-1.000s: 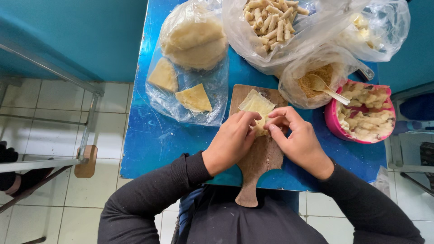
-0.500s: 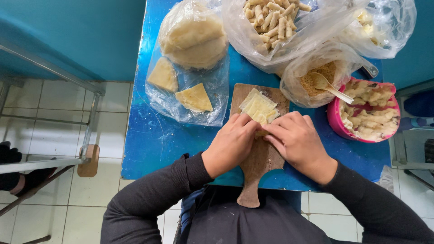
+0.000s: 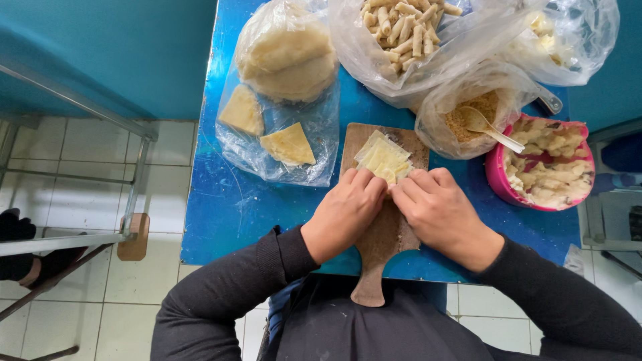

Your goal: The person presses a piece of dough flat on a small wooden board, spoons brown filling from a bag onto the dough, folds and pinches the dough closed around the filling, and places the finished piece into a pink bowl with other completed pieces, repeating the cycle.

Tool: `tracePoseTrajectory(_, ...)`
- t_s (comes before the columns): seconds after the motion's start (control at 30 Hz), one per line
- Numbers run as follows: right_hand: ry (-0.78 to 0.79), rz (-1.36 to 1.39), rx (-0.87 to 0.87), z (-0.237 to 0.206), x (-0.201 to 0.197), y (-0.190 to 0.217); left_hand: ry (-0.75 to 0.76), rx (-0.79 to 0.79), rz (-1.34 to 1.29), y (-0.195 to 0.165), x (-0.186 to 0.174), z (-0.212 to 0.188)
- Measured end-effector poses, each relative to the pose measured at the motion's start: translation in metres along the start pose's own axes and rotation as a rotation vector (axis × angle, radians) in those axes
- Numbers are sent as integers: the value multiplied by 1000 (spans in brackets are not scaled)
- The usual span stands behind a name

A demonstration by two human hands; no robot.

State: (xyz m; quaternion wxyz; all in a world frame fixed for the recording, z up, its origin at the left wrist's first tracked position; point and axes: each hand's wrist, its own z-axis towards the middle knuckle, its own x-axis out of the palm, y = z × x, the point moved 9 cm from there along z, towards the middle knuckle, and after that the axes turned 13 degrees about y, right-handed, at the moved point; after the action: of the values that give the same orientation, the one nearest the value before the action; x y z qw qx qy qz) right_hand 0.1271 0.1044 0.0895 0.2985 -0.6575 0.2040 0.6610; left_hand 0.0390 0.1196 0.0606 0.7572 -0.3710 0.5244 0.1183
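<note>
A pale yellow pastry wrapper (image 3: 382, 157) lies on a wooden paddle-shaped board (image 3: 382, 234) on the blue table (image 3: 227, 207). My left hand (image 3: 346, 212) and my right hand (image 3: 438, 210) rest side by side on the board, fingertips pinching the near edge of the wrapper and rolling it. The far part of the wrapper shows folded edges. What lies under my fingers is hidden.
A clear bag (image 3: 281, 93) at the left holds a stack of round wrappers and two cut triangles. Behind are a bag of rolled pastries (image 3: 401, 30), a bag of brown filling with a spoon (image 3: 478, 120) and a pink bowl (image 3: 498, 177) of pale pieces. Tiled floor lies left.
Both hands have slid nearer to me along the board and flattened onto the wrapper's near edge; more of the wrapper shows beyond my fingers.
</note>
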Motion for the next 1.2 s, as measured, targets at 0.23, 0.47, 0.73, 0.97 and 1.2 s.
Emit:
tracePoseTrajectory(0.23,-29,312,88,13,3,-27,-98,-7,-261,12,-10,0)
tracePoseTrajectory(0.47,-27,430,124,7,0,-32,-124,-60,-277,18,-10,4)
tracePoseTrajectory(0.73,51,710,365,15,36,-63,-152,-161,-439,40,-15,8)
tracePoseTrajectory(0.97,-141,531,163,11,5,-32,-78,-26,-266,26,-17,8)
tracePoseTrajectory(1.2,-128,461,201,11,7,-27,-88,-41,-220,21,-13,5)
